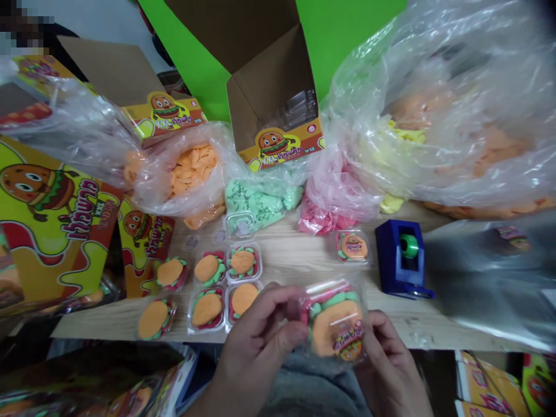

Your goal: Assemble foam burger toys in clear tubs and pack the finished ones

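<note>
Wooden table (pixel 299 258); both hands grip clear plastic clamshell (pixel 335 317).

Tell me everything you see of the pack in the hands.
The pack is a clear plastic tub with an orange round inside edged by green and red pieces. A burger sticker sits low on its lid. It faces the camera, held in front of the table edge between the left hand and right hand.

small clear plastic tub (pixel 334 318), orange bun-shaped sweet inside over green and red layers, printed burger sticker on its clear top, tilted toward the camera, held up between left hand (pixel 256 341) and right hand (pixel 388 359), fingertips on its sides
</note>
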Motion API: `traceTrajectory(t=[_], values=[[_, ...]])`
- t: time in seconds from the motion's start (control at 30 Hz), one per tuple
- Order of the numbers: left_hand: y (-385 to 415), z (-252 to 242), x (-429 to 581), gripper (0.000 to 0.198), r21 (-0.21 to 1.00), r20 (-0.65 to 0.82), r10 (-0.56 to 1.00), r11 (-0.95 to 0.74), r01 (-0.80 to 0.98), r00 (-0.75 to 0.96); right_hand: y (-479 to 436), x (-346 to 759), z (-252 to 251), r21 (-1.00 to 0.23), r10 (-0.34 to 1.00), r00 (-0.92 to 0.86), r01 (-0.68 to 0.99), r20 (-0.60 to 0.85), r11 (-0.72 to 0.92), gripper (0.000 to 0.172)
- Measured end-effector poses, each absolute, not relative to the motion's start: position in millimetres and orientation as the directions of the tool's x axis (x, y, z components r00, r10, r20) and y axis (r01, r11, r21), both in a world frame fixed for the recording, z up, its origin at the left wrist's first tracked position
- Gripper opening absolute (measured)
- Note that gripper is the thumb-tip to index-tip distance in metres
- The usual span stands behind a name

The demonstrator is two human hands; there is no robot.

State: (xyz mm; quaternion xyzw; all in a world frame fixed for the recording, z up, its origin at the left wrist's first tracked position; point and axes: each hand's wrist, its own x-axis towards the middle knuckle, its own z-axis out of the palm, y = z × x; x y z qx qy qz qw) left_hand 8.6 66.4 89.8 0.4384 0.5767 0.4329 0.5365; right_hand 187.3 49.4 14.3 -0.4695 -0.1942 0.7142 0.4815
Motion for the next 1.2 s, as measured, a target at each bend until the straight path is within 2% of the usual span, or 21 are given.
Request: traceTrajectory(t=[0.07,0.13,0.2,0.27,0.37,0.43,0.53,0.63,0.67,0.73,0.8,0.87,1.0,1.2], values=[[71.4,90.6,6.7,0.013,0.965,-0.263,0.963,0.263,-0.006,-0.059,49.5,188.6,18.8,-0.786,0.884,-0.111,-0.417,-0.454,-0.456,0.017],[77.3,87.7,4.3,0.013,0.965,-0.264,0.962,0.263,-0.021,-0.076,48.4,188.8,20.4,-0.834,0.885,-0.203,-0.3,-0.419,-0.463,0.013],[82.9,80.3,3.1,0.018,0.961,-0.277,0.954,0.277,-0.021,-0.116,48.2,187.2,19.7,-0.859,0.888,-0.249,-0.253,-0.387,-0.445,0.01],[87.0,69.4,5.8,0.027,0.958,-0.283,0.951,0.273,-0.092,-0.121,50.3,183.2,17.5,-0.84,0.907,-0.205,-0.345,-0.368,-0.419,0.01],[89.4,53.4,19.3,0.046,0.902,-0.245,0.969,0.238,-0.361,0.028,57.5,174.5,14.7,-0.781,0.927,-0.136,-0.505,-0.349,-0.368,0.011],[90.0,48.5,31.9,0.051,0.826,-0.266,0.955,0.294,-0.48,0.127,63.0,170.0,16.2,-0.804,0.933,-0.142,-0.474,-0.331,-0.358,0.01],[94.2,51.2,47.3,0.043,0.767,-0.407,0.908,0.398,-0.504,0.098,70.0,173.8,24.1,-0.887,0.929,-0.165,-0.281,-0.33,-0.366,0.01],[104.2,56.0,50.7,0.037,0.738,-0.476,0.879,0.414,-0.533,0.025,79.2,199.2,29.4,-0.966,0.95,-0.175,0.044,-0.258,-0.255,0.01],[108.0,56.4,48.4,0.037,0.722,-0.484,0.875,0.413,-0.556,0.021,83.6,212.2,28.2,-0.968,0.975,-0.095,0.174,-0.201,-0.182,0.012],[114.5,54.8,39.6,0.034,0.681,-0.502,0.864,0.414,-0.605,0.026,93.6,240.7,19.8,-0.895,0.981,0.193,0.432,-0.033,-0.115,0.022],[118.4,50.7,27.1,0.032,0.646,-0.532,0.846,0.435,-0.628,0.039,103.7,265.8,5.6,-0.788,0.915,0.4,0.582,0.059,-0.203,0.034],[119.2,45.3,14.4,0.031,0.636,-0.564,0.825,0.457,-0.621,0.029,111.7,281.6,-9.7,-0.767,0.894,0.447,0.582,0.023,-0.271,0.038],[113.7,36.0,-1.6,0.027,0.618,-0.633,0.774,0.51,-0.599,0.007,120.4,287.3,-27.2,-0.825,0.868,0.488,0.453,-0.087,-0.338,0.038],[106.0,31.5,0.1,0.034,0.615,-0.652,0.758,0.537,-0.577,0.01,121.5,279.5,-25.7,-0.92,0.842,0.432,0.067,-0.323,-0.387,0.034]])
